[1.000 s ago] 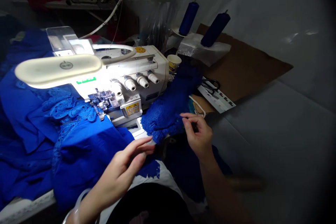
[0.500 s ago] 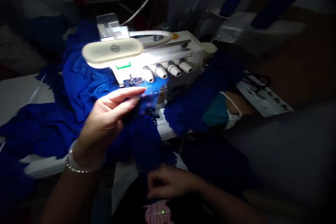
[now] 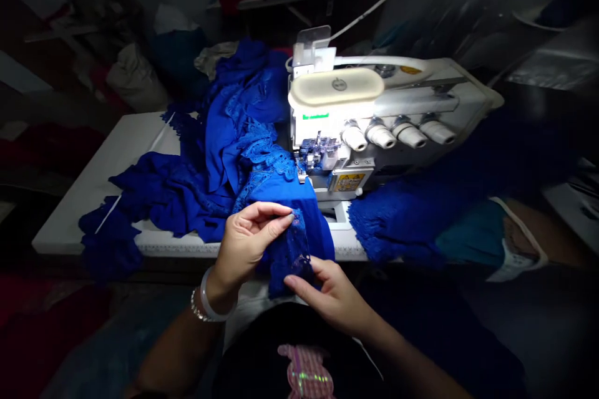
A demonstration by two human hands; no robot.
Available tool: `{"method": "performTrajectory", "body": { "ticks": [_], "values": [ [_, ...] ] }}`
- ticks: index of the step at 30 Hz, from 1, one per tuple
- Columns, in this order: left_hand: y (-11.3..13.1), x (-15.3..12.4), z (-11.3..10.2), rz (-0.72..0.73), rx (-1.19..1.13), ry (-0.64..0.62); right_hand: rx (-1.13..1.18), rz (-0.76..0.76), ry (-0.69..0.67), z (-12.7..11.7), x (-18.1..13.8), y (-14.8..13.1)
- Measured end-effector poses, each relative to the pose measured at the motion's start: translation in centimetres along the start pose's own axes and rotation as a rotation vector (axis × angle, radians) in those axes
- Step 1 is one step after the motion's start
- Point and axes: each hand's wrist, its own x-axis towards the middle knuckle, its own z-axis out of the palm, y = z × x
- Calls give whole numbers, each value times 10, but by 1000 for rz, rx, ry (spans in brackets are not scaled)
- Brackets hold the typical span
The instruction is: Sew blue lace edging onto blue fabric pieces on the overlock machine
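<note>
Hands [image 3: 248, 240] on royal-blue lace fabric [image 3: 292, 255]

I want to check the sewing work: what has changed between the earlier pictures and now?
The right hand moved left from the folded blue lace pile and, with the left hand, now holds a blue lace edge over the white table. The white overlock machine stayed in place.

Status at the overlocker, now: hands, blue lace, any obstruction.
Left hand and right hand pinching blue lace edge. Lace held in front of overlock machine, short of presser foot. Bunched blue fabric left of the foot.
</note>
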Motion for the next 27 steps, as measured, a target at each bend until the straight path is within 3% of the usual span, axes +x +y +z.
{"method": "performTrajectory", "body": {
  "ticks": [4,7,13,18,20,23,27],
  "values": [
    [1,2,2,13,29,9,107,24,116,-1,-1,3],
    [6,8,7,118,115,43,112,-4,165,-7,-1,-3],
    [12,45,12,517,484,127,-421,-320,647,-33,23,-1],
    [2,61,8,620,803,151,-297,-209,461,-41,41,10],
    [2,62,7,659,886,137,-269,-177,460,-40,42,10],
    [7,61,5,727,1027,43,-252,-167,422,-41,44,4],
    [11,48,-1,787,1242,-106,-287,-119,178,-48,45,-13]
  ]
}}
